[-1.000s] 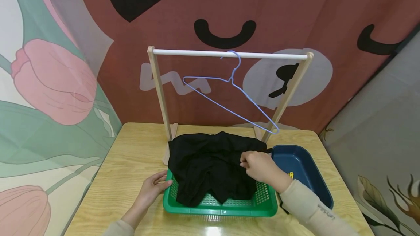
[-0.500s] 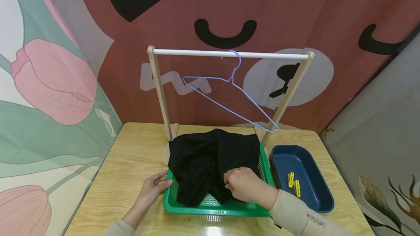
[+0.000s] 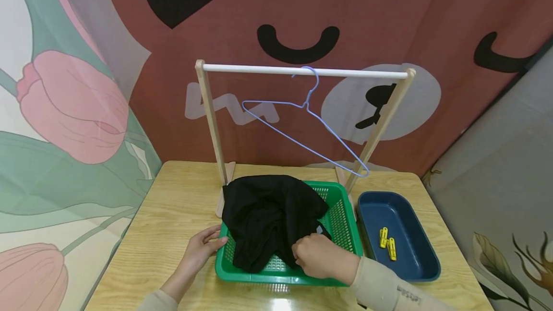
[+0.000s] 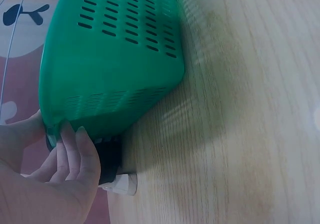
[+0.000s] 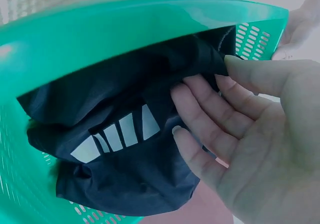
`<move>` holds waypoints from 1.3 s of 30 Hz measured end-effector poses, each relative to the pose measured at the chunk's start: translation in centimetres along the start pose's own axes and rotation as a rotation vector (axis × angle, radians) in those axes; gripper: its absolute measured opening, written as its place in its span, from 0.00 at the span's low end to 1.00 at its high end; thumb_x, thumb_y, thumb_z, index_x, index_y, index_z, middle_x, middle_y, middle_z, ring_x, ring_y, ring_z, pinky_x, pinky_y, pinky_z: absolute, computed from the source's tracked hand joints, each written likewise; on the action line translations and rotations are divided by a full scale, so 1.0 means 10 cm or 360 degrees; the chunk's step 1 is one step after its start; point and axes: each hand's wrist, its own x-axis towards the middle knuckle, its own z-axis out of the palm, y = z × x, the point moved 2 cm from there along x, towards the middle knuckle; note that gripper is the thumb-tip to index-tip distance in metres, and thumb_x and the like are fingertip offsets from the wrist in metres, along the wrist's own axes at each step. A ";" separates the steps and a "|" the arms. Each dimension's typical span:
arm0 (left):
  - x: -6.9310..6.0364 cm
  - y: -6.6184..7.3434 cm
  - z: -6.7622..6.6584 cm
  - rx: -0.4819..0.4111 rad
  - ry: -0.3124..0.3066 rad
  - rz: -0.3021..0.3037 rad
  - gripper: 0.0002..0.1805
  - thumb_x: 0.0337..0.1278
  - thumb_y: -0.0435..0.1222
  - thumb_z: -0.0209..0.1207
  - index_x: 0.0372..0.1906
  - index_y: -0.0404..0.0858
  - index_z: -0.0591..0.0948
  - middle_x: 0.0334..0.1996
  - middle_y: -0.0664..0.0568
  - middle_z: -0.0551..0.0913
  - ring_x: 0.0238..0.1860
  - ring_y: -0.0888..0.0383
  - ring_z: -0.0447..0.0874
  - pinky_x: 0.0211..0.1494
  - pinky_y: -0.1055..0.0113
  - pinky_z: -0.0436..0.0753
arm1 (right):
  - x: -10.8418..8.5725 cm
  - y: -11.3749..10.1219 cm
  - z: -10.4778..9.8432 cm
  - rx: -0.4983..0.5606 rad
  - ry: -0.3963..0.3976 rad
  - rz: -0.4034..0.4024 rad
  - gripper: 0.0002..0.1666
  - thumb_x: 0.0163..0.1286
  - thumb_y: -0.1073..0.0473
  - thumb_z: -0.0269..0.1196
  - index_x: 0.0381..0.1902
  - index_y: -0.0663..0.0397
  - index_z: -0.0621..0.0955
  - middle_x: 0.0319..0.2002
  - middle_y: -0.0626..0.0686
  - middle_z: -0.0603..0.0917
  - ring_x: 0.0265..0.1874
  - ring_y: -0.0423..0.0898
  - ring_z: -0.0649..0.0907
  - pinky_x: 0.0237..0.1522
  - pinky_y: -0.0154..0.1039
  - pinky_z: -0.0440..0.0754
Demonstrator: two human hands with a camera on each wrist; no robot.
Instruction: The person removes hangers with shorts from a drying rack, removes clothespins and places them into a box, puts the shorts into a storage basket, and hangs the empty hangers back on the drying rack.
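A black garment point(image 3: 263, 220) lies bunched in the left part of a green plastic basket point(image 3: 347, 215), partly draped over its left rim. White printed shapes show on the cloth point(image 5: 125, 174) in the right wrist view. My right hand point(image 3: 321, 258) pinches a fold of the garment between thumb and fingers, low over the basket's near side. At the left end, my left hand point(image 3: 198, 251) grips the basket's rim, thumb on top and fingers against the outer wall in the left wrist view. Folds hide the garment's exact kind.
A blue tray point(image 3: 410, 234) with yellow clothespins point(image 3: 387, 244) stands right of the basket. Behind, a wooden rack with a white bar point(image 3: 259, 69) carries a blue hanger point(image 3: 306, 107). A printed curtain hangs behind the wooden table point(image 3: 173, 205).
My right hand has drawn the garment's right side toward me and to the left, uncovering the basket's right part and the clothespins. The left hand has stayed on the rim.
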 end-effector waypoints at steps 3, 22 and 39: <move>-0.01 0.00 0.00 0.0012 0.0000 0.0000 0.27 0.64 0.36 0.64 0.65 0.29 0.74 0.53 0.40 0.82 0.47 0.53 0.83 0.45 0.59 0.84 | 0.00 0.00 0.01 0.0008 -0.0002 0.0002 0.09 0.67 0.59 0.67 0.27 0.44 0.81 0.24 0.38 0.77 0.25 0.34 0.77 0.31 0.32 0.75; -0.03 0.00 0.00 0.0001 0.0002 0.0016 0.26 0.65 0.33 0.63 0.65 0.28 0.74 0.52 0.40 0.82 0.45 0.53 0.83 0.43 0.61 0.84 | -0.11 0.11 -0.09 0.0139 0.0060 0.0084 0.04 0.71 0.55 0.64 0.34 0.44 0.83 0.30 0.38 0.81 0.26 0.31 0.78 0.30 0.32 0.77; -0.02 0.00 0.00 0.0000 0.0018 0.0036 0.25 0.66 0.32 0.62 0.65 0.26 0.73 0.51 0.39 0.82 0.42 0.53 0.83 0.40 0.62 0.83 | -0.61 0.51 -0.18 0.0348 0.0281 0.0577 0.05 0.72 0.53 0.63 0.39 0.44 0.85 0.30 0.36 0.81 0.25 0.31 0.75 0.27 0.35 0.74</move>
